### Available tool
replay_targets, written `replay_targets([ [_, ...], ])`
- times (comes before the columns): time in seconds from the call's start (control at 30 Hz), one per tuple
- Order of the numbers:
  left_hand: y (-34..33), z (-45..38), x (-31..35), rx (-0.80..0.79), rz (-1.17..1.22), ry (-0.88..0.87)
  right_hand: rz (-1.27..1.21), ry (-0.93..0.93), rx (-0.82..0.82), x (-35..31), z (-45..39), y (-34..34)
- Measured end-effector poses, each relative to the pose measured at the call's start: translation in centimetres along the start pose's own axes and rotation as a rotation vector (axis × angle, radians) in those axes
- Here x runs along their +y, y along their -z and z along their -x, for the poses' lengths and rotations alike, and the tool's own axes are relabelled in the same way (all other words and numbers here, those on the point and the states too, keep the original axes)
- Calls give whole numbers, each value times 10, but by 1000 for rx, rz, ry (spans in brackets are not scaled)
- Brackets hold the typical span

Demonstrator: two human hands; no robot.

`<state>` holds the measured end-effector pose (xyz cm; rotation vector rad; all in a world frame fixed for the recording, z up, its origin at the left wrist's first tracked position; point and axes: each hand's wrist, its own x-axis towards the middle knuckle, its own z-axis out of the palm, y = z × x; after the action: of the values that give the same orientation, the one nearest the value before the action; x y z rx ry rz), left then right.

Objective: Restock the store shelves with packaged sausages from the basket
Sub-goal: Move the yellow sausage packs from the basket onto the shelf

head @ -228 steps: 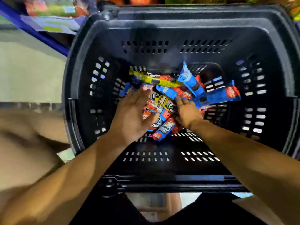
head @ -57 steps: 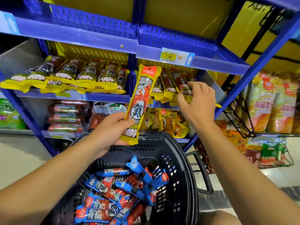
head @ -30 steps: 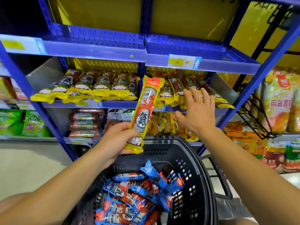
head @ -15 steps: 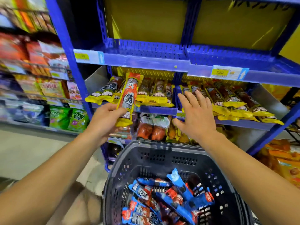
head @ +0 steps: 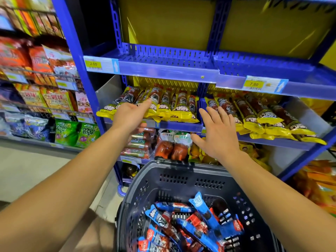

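The yellow-wrapped sausage pack [head: 154, 104] that the left hand held upright half a second ago now lies on the middle shelf [head: 174, 125], in the left row of matching packs, yellow end flap toward the aisle. One unit is therefore judged stocked, and the step in hand is the release.

The pack is long and narrow, with a dark red sausage showing through a clear window, black lettering and crimped yellow ends. It appears flexible and light.

The left hand [head: 130, 117] has let go: its index finger is extended, tip touching or just over the pack, and it grips nothing. The right hand [head: 217, 132] hangs in front of the shelf edge with fingers straight and spread, holding nothing.

Below, the black basket [head: 181, 174] contains many blue-and-red sausage packs [head: 189, 222] in a loose pile, so most of the restocking remains.
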<state>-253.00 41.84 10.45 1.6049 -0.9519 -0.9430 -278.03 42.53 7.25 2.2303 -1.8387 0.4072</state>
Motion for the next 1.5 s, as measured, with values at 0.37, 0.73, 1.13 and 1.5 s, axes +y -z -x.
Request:
replay_targets([
  [0.37, 2, 12, -24, 35, -1085, -851, 17, 4, -38, 5, 1, -9],
  [0.73, -13, -14, -19, 30, -1176, -794, 137, 1, -77, 5, 2, -24],
  [1.13, -6, 19, -21, 1, -1079, -861, 88, 14, -54, 3, 14, -6],
  [1.5, -33, 110, -138, -368, -1023, -788, -99, 96, -181, 12, 137, -43],
])
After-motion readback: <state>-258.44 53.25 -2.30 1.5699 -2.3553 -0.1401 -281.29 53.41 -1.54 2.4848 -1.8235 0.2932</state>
